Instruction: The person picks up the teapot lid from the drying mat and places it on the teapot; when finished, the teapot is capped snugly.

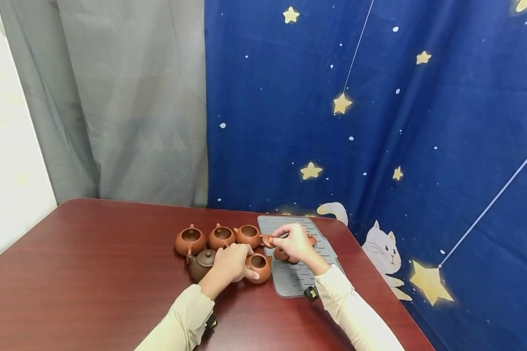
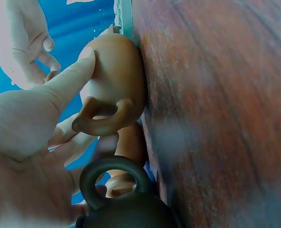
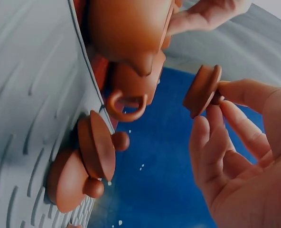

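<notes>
Reddish-brown clay worries me most: the small lid (image 3: 203, 90) hangs from its knob alone, pinched between thumb and fingers of the right hand (image 1: 295, 243), and it sits tilted. If that grip rolls, I'd expect the lid to drop near the mat's edge and chip. It is above the left side of the grey mat (image 1: 290, 287), near the open pots. Low travel could also knock the two loose lids (image 3: 97, 145) leaning together on the mat. My left hand (image 1: 233, 263) reaches palm-down, thumb and fingers around the front open teapot (image 1: 263, 274) on the table (image 1: 114, 292); its far fingers come close to the handle of the dark teapot (image 1: 200, 265), so a careless lift might snag it. My right hand comes in from the right, wrist raised, forearm slanting over the mat.
</notes>
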{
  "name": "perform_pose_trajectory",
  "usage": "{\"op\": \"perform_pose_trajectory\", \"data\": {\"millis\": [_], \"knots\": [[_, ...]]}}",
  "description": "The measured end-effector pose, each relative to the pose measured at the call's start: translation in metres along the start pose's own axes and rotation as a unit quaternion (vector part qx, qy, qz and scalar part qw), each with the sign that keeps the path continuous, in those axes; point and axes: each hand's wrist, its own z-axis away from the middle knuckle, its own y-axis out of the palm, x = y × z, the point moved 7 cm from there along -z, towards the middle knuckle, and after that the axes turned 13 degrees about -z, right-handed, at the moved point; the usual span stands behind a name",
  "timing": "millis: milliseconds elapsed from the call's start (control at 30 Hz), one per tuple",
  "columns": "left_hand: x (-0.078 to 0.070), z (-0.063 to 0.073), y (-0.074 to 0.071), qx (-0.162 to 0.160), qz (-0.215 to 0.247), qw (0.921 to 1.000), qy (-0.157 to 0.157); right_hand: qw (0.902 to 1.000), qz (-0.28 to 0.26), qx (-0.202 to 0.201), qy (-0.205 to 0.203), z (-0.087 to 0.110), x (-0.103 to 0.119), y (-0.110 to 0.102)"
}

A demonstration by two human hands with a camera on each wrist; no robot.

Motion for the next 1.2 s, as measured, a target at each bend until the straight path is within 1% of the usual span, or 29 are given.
{"op": "perform_pose_trajectory", "data": {"millis": [133,267,400,667,800,1033,1200], "knots": [[0.000,-0.001,-0.001,0.000,-0.001,1.0000,0.003,0.9999,-0.014,0.008,0.004,0.005,0.002,0.004],[-0.001,-0.001,-0.001,0.003,0.006,1.0000,0.004,0.9995,-0.018,0.024,-0.009,0.011,0.008,0.010],[-0.001,0.000,-0.002,0.005,0.007,1.0000,0.002,0.9984,-0.037,0.043,-0.010,0.016,0.012,0.017],[0.000,0.001,-0.001,0.014,0.000,0.9999,-0.005,0.9966,-0.049,0.066,-0.005,0.022,0.014,0.028],[0.001,0.000,-0.002,0.007,-0.004,1.0000,-0.004,0.9971,-0.037,0.066,-0.006,0.023,0.015,0.030],[0.001,0.001,0.000,0.012,-0.004,0.9999,-0.007,0.9970,-0.034,0.069,-0.005,0.025,0.013,0.031],[0.001,0.001,-0.001,0.007,-0.007,0.9999,-0.005,0.9970,-0.029,0.071,-0.011,0.026,0.014,0.031]]}}
